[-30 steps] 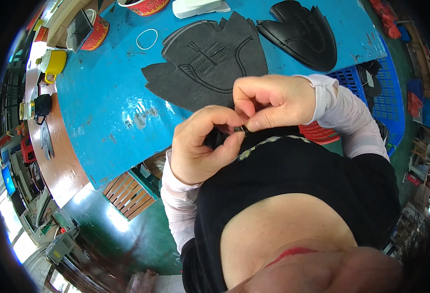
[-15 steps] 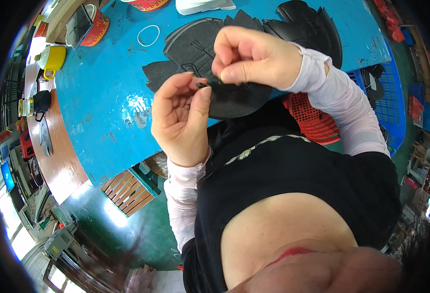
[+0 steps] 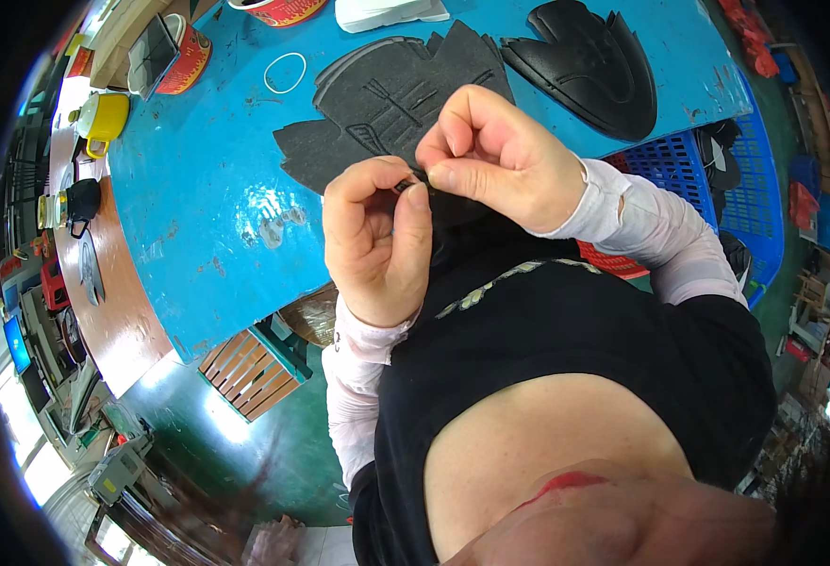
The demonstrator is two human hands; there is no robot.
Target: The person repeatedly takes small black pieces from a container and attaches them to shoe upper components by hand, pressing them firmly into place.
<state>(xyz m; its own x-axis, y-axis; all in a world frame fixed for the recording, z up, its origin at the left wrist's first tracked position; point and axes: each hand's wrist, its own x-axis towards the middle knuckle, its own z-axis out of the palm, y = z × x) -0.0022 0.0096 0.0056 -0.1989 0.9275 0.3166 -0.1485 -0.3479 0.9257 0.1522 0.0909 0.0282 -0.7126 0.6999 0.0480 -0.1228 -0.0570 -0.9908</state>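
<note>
Above the near edge of the table, my left hand (image 3: 377,241) pinches a small black thing (image 3: 403,186) between thumb and forefinger. It is too small to name. My right hand (image 3: 509,165) is just to the right, its thumb and forefinger pressed together close to the left fingertips. Whatever they grip is too fine to make out. Beyond the hands lies a stack of flat black cut pieces (image 3: 377,99) with jagged edges and pressed lines on top. Under the fingers, a dark piece (image 3: 457,209) shows only in part against the black shirt.
On the blue table (image 3: 189,189) are a stack of moulded black pieces (image 3: 589,71), a white ring (image 3: 285,73), white papers (image 3: 387,11) and a red tub (image 3: 184,57) with a phone leaning on it. A blue basket (image 3: 670,165) and a red basket (image 3: 613,261) stand by the right edge.
My left hand has moved right and a little down. The right hand has come down and slightly right, uncovering more of both black stacks. The rounded black piece below the hands shows less.
</note>
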